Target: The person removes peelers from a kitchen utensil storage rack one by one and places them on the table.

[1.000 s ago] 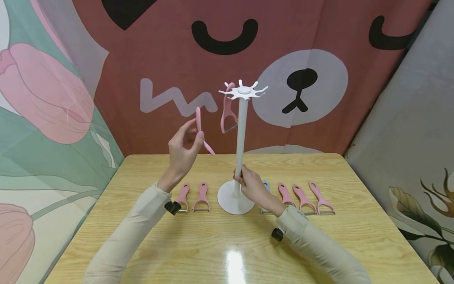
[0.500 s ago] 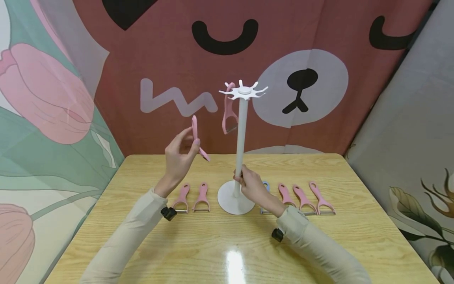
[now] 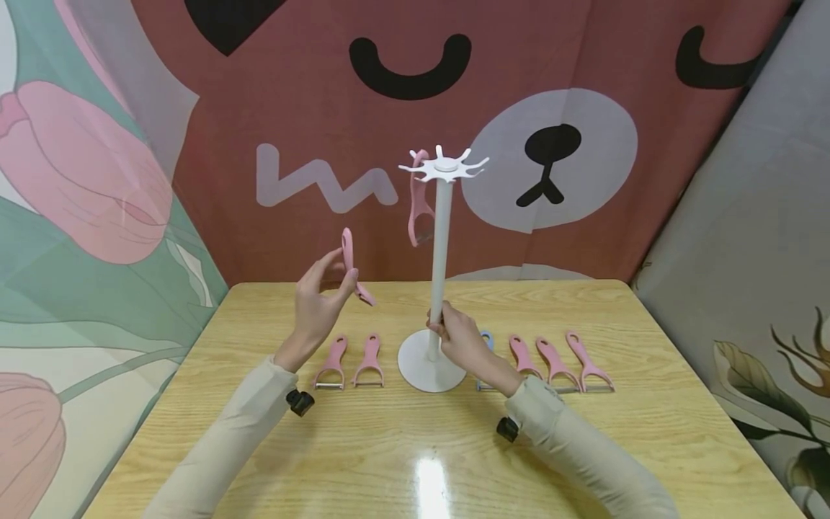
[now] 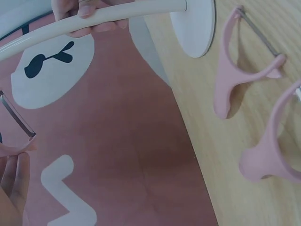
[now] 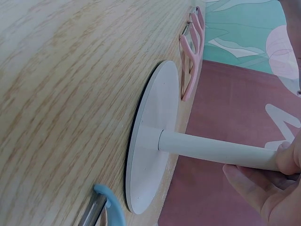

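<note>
My left hand (image 3: pixel 318 303) pinches a pink peeler (image 3: pixel 349 252) between thumb and fingers, held in the air left of the white stand. In the left wrist view only part of that peeler (image 4: pixel 19 122), with its blade, shows at the left edge. My right hand (image 3: pixel 462 335) grips the lower pole (image 3: pixel 441 252) of the stand, just above its round base (image 5: pixel 157 113). Another pink peeler (image 3: pixel 418 209) hangs from the left side of the stand's hooked top (image 3: pixel 446 167).
Two pink peelers (image 3: pixel 369 360) lie left of the base. To its right lie a blue peeler (image 3: pixel 486 340), partly hidden by the right hand, and three pink peelers (image 3: pixel 586 364). A printed cloth (image 3: pixel 292 238) hangs behind the wooden table (image 3: pixel 363 447).
My left hand has moved down and to the left with the pink peeler, away from the stand. The hanging peeler has turned slightly. My right hand stays on the pole.
</note>
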`<state>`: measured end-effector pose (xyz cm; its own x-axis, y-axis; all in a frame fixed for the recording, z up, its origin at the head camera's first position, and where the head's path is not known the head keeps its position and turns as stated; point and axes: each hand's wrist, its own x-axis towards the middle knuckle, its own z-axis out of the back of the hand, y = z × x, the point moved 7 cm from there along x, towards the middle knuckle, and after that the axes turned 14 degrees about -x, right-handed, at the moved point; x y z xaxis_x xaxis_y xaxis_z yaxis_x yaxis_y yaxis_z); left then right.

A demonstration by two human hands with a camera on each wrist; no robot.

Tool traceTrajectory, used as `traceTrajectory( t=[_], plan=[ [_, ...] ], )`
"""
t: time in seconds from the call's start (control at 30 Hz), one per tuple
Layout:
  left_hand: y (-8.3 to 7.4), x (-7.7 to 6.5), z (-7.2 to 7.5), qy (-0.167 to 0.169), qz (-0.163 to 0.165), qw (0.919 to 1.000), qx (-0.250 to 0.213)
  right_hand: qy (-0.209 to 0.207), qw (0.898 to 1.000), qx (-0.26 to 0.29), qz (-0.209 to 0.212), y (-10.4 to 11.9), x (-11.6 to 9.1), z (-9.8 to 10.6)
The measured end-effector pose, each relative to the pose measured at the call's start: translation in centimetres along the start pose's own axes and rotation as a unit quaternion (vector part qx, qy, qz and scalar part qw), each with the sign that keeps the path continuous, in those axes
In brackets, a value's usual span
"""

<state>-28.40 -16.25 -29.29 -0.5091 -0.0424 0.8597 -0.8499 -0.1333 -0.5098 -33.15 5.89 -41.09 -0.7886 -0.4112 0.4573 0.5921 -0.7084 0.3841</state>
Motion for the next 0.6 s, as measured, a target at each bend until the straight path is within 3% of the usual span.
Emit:
traceTrajectory(
  t=[0.37,0.6],
  plan=[
    [0.6,-0.8,0.8,-0.008,0.013,0.9989,0.044,-0.005,1.0,0.003,0.001,0.1,0.0,0.1],
    [4.1,-1.8,2.6,-0.02,0.024,0.9966,0.076,-0.01,1.0,0.001,0.01,0.3,0.0,0.2]
  ],
)
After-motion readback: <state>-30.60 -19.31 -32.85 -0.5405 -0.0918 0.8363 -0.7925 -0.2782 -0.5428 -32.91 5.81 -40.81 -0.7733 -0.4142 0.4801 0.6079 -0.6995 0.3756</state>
